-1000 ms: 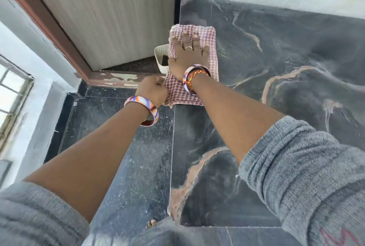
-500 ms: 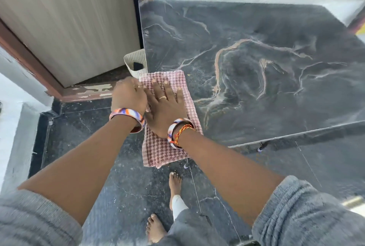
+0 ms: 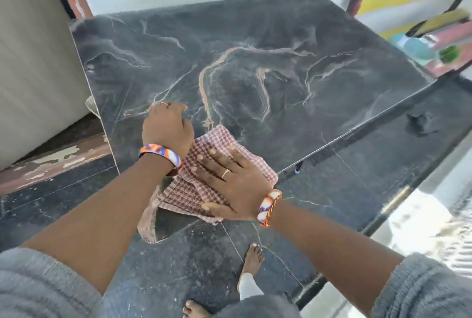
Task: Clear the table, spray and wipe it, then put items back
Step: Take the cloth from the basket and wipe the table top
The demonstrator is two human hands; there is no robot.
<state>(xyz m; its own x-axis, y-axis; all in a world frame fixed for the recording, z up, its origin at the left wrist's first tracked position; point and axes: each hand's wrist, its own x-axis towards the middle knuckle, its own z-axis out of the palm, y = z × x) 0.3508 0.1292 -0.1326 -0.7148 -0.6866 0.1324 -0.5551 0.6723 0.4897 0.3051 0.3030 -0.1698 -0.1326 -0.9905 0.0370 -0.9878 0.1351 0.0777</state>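
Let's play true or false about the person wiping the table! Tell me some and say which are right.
1. The right hand lies flat on the checked cloth. True.
2. The cloth is blue. False: it is pink-and-white checked.
3. Part of the cloth hangs over the edge of the table. True.
4. A plate sits on the table. False: only the cloth and hands are on it.
5. The left hand has a bracelet at its wrist. True.
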